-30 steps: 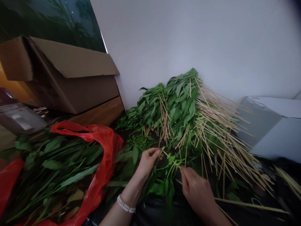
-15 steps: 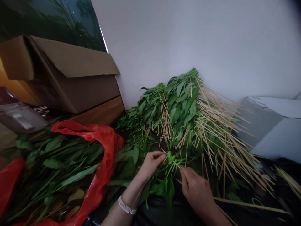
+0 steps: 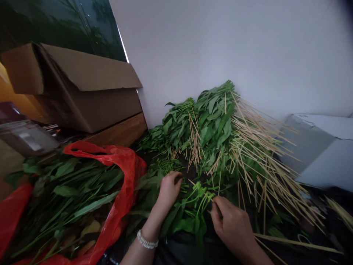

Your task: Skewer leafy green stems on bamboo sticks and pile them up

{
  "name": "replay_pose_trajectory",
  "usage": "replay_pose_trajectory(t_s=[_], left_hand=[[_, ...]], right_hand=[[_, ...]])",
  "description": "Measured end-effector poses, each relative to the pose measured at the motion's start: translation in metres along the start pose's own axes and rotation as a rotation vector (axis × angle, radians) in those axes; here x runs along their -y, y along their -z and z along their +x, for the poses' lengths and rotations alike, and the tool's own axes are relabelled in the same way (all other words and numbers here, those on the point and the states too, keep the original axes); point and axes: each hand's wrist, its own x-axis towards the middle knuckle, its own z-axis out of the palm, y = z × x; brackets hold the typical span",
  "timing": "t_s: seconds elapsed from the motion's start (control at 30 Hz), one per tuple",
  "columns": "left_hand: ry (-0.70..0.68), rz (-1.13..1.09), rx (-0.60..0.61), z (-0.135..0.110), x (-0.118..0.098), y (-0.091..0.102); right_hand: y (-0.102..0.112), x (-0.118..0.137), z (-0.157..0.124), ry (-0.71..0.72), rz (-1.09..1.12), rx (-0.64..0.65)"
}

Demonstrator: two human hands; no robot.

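Currently the right hand (image 3: pixel 231 219) pinches a thin wooden stick (image 3: pixel 191 182) bearing green stems (image 3: pixel 202 193), the left hand (image 3: pixel 168 188) curled, grip unclear.

Left grip (image 3: pixel 170 187) plus right grip (image 3: pixel 231 218): two. Bracelet (image 3: pixel 147 241) on left wrist: one. Stick (image 3: pixel 191 181) in right grip: one; green stems (image 3: pixel 200 190) on it: several, too tangled for exact count. Big leaf bunches (image 3: pixel 216 114) standing upright: two. Low leaf heap (image 3: pixel 154 137) beside them: one. Pale sticks (image 3: pixel 256 147) among greens: dozens, overlapping, no exact count. Red bag (image 3: pixel 125 158): one. Leaves (image 3: pixel 66 191) in bag: many, uncountable. Brown box (image 3: pixel 107 108): one. White box (image 3: pixel 317 143): one. Clear tub (image 3: pixel 41 141): one.
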Motion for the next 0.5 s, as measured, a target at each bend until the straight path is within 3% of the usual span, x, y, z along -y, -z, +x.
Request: replay_pose_trajectory(t_s=[0.23,0.5], left_hand=[[-0.036,0.442,0.038,-0.003,-0.005,0.011],[0.036,0.527,0.158,-0.003,-0.006,0.016]], right_hand=[[-0.003,-0.001,-0.002,-0.014,0.002,0.026],[-0.003,-0.001,-0.002,-0.018,0.005,0.03]])
